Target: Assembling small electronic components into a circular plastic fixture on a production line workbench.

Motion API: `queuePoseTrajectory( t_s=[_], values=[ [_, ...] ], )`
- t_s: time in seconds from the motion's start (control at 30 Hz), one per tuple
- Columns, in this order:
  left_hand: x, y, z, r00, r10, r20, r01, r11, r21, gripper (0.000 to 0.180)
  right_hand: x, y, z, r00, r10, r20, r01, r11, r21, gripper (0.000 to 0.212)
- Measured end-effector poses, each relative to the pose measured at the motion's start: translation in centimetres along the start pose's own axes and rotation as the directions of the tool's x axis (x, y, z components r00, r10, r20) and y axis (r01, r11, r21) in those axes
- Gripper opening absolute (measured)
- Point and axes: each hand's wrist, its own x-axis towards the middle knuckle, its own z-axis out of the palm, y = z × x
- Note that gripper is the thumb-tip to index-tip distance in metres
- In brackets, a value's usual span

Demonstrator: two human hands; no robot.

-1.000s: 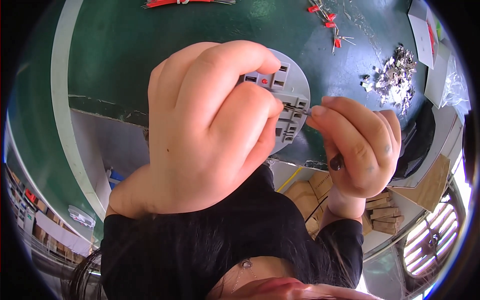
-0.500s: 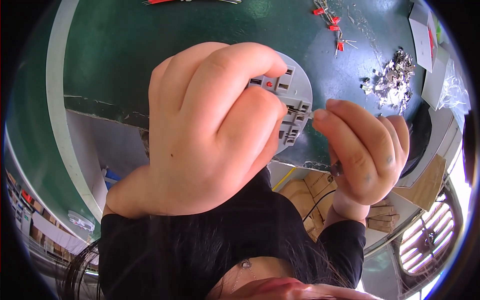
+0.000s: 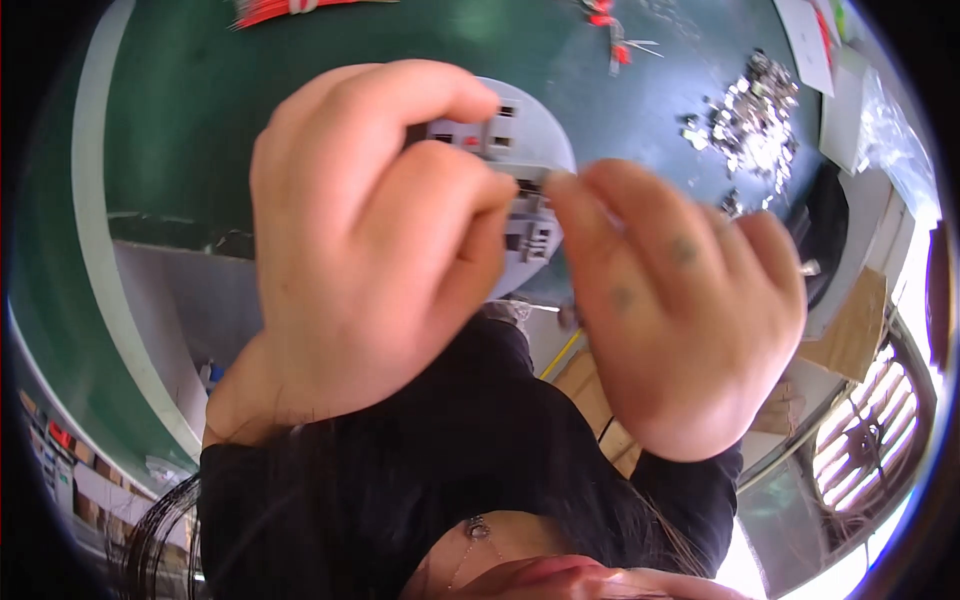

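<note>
A round grey plastic housing (image 3: 545, 125) with slots, dark metal contacts and a small red part (image 3: 471, 142) is partly covered by my hands. My left hand (image 3: 365, 235) is closed on it, the index finger curled over its far side and the thumb pressed near its middle. From the right, my right hand (image 3: 685, 290) meets the housing's right edge, fingers bent in a pinch. Whatever sits between those fingertips is hidden. A small shiny piece (image 3: 810, 268) shows beside the outer fingers of that hand.
On the green tabletop (image 3: 180, 150), a heap of small shiny metal pieces (image 3: 755, 120) lies at the right. Red parts with thin leads (image 3: 618, 52) and a bundle of red wires (image 3: 270, 10) lie farther back. White boxes (image 3: 848, 110) and clear plastic (image 3: 900, 170) line the right side.
My right hand has come closer to the housing, covering its right edge and the thin wires it was pinching. Both hands and the housing sit farther left in the picture.
</note>
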Motion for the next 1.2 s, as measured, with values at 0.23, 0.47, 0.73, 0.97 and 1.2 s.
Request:
queuePoseTrajectory(
  t_s=[0.23,0.47,0.73,0.97,1.2],
  values=[
    [0.0,0.1,0.5,0.996,-0.028,0.084,0.032,0.998,-0.049,0.018,-3.5,4.3,2.7,0.97,0.235,-0.058,-0.21,0.937,0.278,0.038],
    [-0.4,0.2,-0.7,0.991,-0.016,0.136,0.02,0.999,-0.025,0.017,-4.5,6.7,5.1,0.926,0.357,-0.126,-0.28,0.871,0.403,0.036],
    [-0.4,0.6,-0.9,0.991,-0.01,0.131,0.008,1.0,0.016,0.016,-5.0,6.9,4.7,0.931,0.292,-0.22,-0.126,0.822,0.555,0.033],
    [-0.1,0.4,-0.8,0.989,-0.002,0.15,0.002,1.0,-0.002,0.019,-2.5,8.1,5.0,0.968,-0.096,-0.234,0.163,0.943,0.291,0.042],
    [0.1,0.5,-1.0,0.985,0.001,0.171,0.0,1.0,-0.003,0.021,-2.9,7.5,4.8,0.956,-0.018,-0.293,0.141,0.903,0.405,0.042]
  ],
)
